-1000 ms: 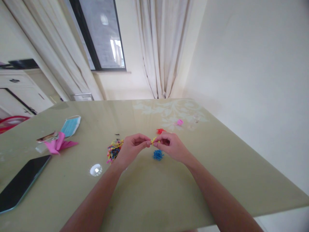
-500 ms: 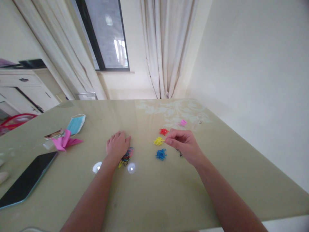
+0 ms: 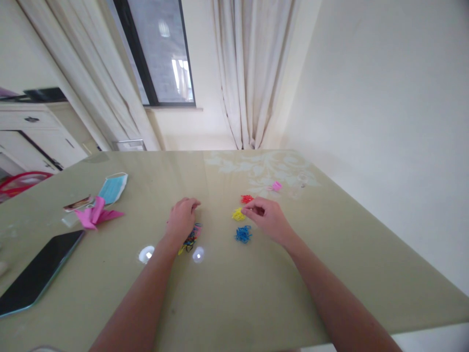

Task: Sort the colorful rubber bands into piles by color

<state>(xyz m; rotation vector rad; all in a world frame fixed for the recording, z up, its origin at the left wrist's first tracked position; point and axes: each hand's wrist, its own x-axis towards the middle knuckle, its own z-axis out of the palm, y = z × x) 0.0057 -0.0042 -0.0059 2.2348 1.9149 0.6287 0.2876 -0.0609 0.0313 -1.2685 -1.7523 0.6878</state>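
Observation:
My right hand (image 3: pixel 266 217) has thumb and forefinger pinched at the right edge of a small heap of yellow rubber bands (image 3: pixel 238 214). The band between the fingertips can hardly be made out. Red rubber bands (image 3: pixel 246 199) lie just beyond this heap, and blue rubber bands (image 3: pixel 243 234) lie nearer to me. On the left, my left hand (image 3: pixel 182 217) hovers low over the table, fingers loosely bent and apart, with nothing seen in them. Its wrist partly covers a mixed pile of coloured rubber bands (image 3: pixel 191 238).
Pink rubber bands (image 3: pixel 276 186) lie farther back on the glossy table (image 3: pixel 220 303). At the left are a blue face mask (image 3: pixel 113 188), a folded pink paper shape (image 3: pixel 95 215) and a dark-screened phone or tablet (image 3: pixel 42 271). A wall (image 3: pixel 384 122) borders the right side.
My right hand has moved slightly left, bringing its pinched fingertips and the yellow band to the yellow heap. My left hand's fingers have shifted right and lifted a little from the table.

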